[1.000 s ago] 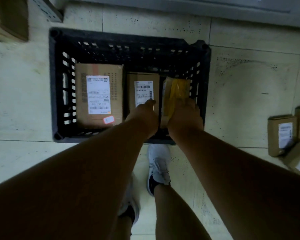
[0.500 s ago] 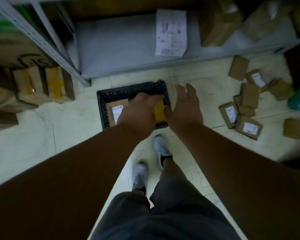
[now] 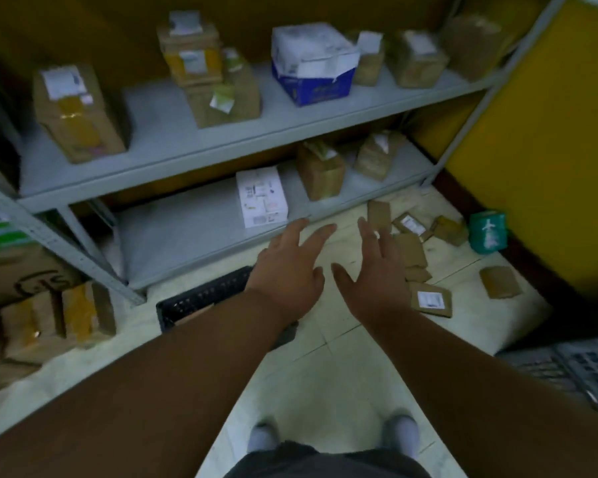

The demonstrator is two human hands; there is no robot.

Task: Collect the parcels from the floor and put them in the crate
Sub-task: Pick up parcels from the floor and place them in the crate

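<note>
The black crate [image 3: 201,300] is sitting on the pale floor [image 3: 325,374] in front of the lowest shelf [image 3: 187,232], its right part lying hidden behind the left forearm; a brown edge is showing inside it, probably a parcel, though the blur is making that hard to confirm. Loose parcels [image 3: 411,250] are lying scattered on the floor to the right — one with a white label [image 3: 430,300] is lying nearest the right wrist, another [image 3: 500,281] is sitting well apart toward the wall. The left hand [image 3: 287,267] and the right hand [image 3: 377,274] are both reaching forward with fingers spread, holding nothing. A teal box [image 3: 488,231] is standing by the yellow wall; taped cartons [image 3: 80,113] are resting on the grey shelving above.
</note>
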